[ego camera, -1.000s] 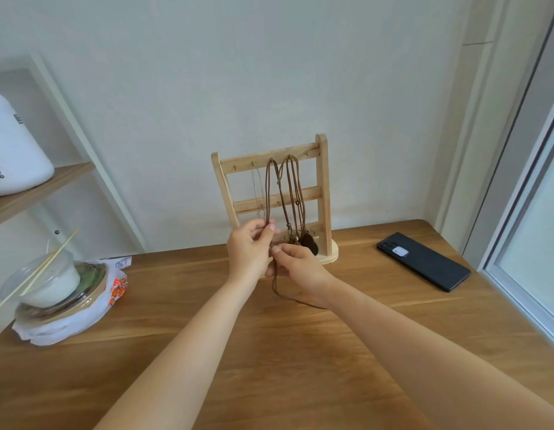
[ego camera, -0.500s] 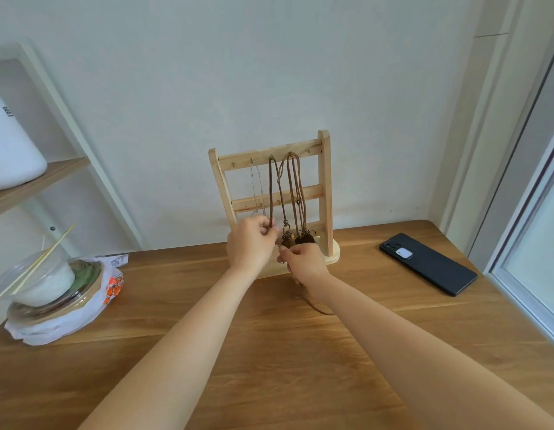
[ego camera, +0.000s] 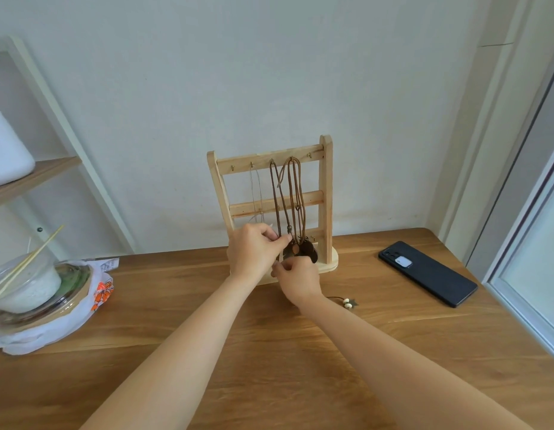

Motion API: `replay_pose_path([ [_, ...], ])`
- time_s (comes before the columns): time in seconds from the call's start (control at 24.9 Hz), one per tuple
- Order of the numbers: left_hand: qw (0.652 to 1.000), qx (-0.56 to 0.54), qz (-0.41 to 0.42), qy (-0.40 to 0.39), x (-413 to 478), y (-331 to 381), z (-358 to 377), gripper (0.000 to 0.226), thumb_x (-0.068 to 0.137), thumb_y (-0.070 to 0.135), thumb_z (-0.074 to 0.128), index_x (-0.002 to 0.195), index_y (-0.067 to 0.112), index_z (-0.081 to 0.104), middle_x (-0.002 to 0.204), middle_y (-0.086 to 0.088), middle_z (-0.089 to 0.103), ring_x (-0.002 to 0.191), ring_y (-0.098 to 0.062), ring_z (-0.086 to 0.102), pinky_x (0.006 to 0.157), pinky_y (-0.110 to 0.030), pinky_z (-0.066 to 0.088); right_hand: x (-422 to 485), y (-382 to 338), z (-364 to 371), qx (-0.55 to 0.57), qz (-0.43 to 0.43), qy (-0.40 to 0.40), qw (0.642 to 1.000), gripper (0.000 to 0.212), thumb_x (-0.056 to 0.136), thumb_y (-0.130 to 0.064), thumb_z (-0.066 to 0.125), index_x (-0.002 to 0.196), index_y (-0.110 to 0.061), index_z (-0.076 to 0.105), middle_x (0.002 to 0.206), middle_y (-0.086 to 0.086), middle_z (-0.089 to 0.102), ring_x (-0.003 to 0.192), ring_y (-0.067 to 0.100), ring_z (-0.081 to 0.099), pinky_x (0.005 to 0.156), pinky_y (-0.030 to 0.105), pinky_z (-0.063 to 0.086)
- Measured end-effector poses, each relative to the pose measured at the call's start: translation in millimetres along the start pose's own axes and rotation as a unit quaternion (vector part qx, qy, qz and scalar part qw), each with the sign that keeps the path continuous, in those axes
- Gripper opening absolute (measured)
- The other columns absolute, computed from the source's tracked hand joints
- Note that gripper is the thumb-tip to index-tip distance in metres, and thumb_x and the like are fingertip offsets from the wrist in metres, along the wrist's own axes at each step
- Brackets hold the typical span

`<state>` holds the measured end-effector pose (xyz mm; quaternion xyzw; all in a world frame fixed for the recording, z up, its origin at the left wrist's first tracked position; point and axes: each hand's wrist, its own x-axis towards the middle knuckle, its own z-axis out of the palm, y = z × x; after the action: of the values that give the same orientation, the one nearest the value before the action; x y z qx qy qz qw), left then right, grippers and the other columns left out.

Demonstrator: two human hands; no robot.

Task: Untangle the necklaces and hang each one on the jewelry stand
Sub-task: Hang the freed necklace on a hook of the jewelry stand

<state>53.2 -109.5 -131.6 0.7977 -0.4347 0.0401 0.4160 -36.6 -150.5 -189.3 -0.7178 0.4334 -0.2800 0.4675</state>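
Observation:
A pale wooden jewelry stand [ego camera: 326,193] is upright at the back of the wooden table [ego camera: 269,361]. Brown cord necklaces [ego camera: 295,193] hang from hooks on its top bar, their dark pendants [ego camera: 309,252] low by the base. A thin silver chain [ego camera: 256,193] hangs from a hook further left. My left hand [ego camera: 254,251] pinches a brown cord near the stand's lower bar. Just below it my right hand [ego camera: 297,282] pinches the same cord. A beaded cord end [ego camera: 347,302] lies on the table behind my right wrist.
A black phone [ego camera: 427,273] lies on the table to the right of the stand. At the left edge, a lidded food container with chopsticks [ego camera: 30,283] rests on a white plastic bag. A shelf with a white appliance [ego camera: 5,150] is at far left; a window frame runs along the right.
Both hands moved up closer to the stand's base, still pinching the brown cord. The loose cord loop on the table has been drawn in, and its beaded end now shows by my right wrist.

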Motion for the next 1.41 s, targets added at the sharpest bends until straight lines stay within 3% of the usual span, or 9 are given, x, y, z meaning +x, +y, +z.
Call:
replay_pose_path([
  [0.16, 0.999, -0.012, -0.030, -0.018, 7, 0, -6, 0.033, 0.074, 0.057, 0.081, 0.070, 0.026, 0.070, 0.064, 0.011, 0.068, 0.065, -0.003, 0.064, 0.058, -0.023, 0.051, -3, -2, -2, 0.154, 0.093, -0.037, 0.983, 0.033, 0.102, -0.032, 0.056, 0.086, -0.009, 0.074, 0.059, 0.001, 0.057, 0.051, 0.014, 0.049, 0.053, 0.027, 0.044],
  [0.36, 0.985, -0.075, -0.113, -0.104, 21, 12, -7, 0.034, 0.083, 0.044, 0.078, 0.059, 0.020, 0.072, 0.050, 0.005, 0.067, 0.062, -0.001, 0.063, 0.087, -0.027, 0.052, 7, -15, -6, 0.249, 0.197, -0.028, 0.948, 0.033, 0.100, -0.031, 0.060, 0.081, -0.006, 0.072, 0.058, 0.000, 0.051, 0.045, 0.011, 0.041, 0.040, 0.023, 0.035],
  [0.48, 0.982, -0.071, -0.132, -0.113, 26, 13, -4, 0.031, 0.086, 0.043, 0.074, 0.064, 0.020, 0.076, 0.051, 0.005, 0.068, 0.055, -0.006, 0.060, 0.082, -0.033, 0.058, 17, -18, -12, 0.270, 0.232, -0.010, 0.934, 0.032, 0.099, -0.028, 0.062, 0.078, -0.006, 0.070, 0.056, -0.001, 0.049, 0.042, 0.011, 0.038, 0.037, 0.021, 0.029],
  [0.6, 0.991, -0.016, -0.090, -0.101, 26, 10, -2, 0.040, 0.088, 0.044, 0.071, 0.058, 0.019, 0.073, 0.050, 0.005, 0.067, 0.063, -0.006, 0.065, 0.078, -0.026, 0.054, 20, -19, -17, 0.272, 0.250, -0.040, 0.928, 0.030, 0.097, -0.029, 0.065, 0.079, -0.006, 0.070, 0.055, -0.002, 0.048, 0.042, 0.010, 0.036, 0.036, 0.020, 0.027],
  [0.76, 0.991, -0.004, -0.078, -0.105, 22, 4, -2, 0.044, 0.089, 0.048, 0.070, 0.058, 0.017, 0.069, 0.048, 0.006, 0.063, 0.067, 0.001, 0.063, 0.070, -0.021, 0.042, 16, -17, -15, 0.244, 0.249, -0.060, 0.935, 0.034, 0.097, -0.034, 0.064, 0.077, -0.007, 0.068, 0.054, -0.002, 0.045, 0.043, 0.010, 0.034, 0.036, 0.020, 0.027],
  [0.93, 0.993, 0.004, -0.059, -0.104, 20, -1, -1, 0.040, 0.092, 0.045, 0.067, 0.063, 0.018, 0.070, 0.051, 0.006, 0.066, 0.066, -0.003, 0.065, 0.081, -0.026, 0.051, 16, -14, -14, 0.222, 0.235, -0.051, 0.945, 0.036, 0.098, -0.036, 0.063, 0.077, -0.007, 0.070, 0.055, -0.001, 0.045, 0.045, 0.011, 0.035, 0.038, 0.021, 0.029],
  [1.05, 0.994, 0.001, -0.051, -0.098, 15, -2, -2, 0.031, 0.094, 0.040, 0.066, 0.070, 0.022, 0.071, 0.052, 0.007, 0.068, 0.064, -0.002, 0.066, 0.079, -0.029, 0.056, 18, -17, -6, 0.214, 0.231, -0.045, 0.948, 0.038, 0.099, -0.037, 0.060, 0.076, -0.008, 0.072, 0.054, 0.000, 0.046, 0.045, 0.013, 0.035, 0.040, 0.023, 0.030],
  [1.25, 0.990, -0.060, -0.065, -0.110, 14, -3, -1, 0.016, 0.093, 0.034, 0.070, 0.084, 0.021, 0.072, 0.055, 0.005, 0.070, 0.057, -0.010, 0.070, 0.071, -0.040, 0.063, 18, -23, 17, 0.203, 0.180, -0.021, 0.962, 0.026, 0.104, -0.019, 0.048, 0.085, -0.019, 0.065, 0.064, -0.002, 0.050, 0.054, 0.014, 0.038, 0.048, 0.026, 0.031],
  [1.41, 0.991, -0.015, -0.048, -0.122, 17, -3, -6, 0.025, 0.095, 0.041, 0.066, 0.078, 0.022, 0.070, 0.056, 0.004, 0.070, 0.064, -0.006, 0.068, 0.081, -0.036, 0.059, 10, -10, 7, 0.138, 0.126, 0.004, 0.982, 0.034, 0.105, -0.031, 0.048, 0.081, -0.020, 0.069, 0.068, -0.003, 0.054, 0.061, 0.015, 0.044, 0.055, 0.028, 0.036],
])
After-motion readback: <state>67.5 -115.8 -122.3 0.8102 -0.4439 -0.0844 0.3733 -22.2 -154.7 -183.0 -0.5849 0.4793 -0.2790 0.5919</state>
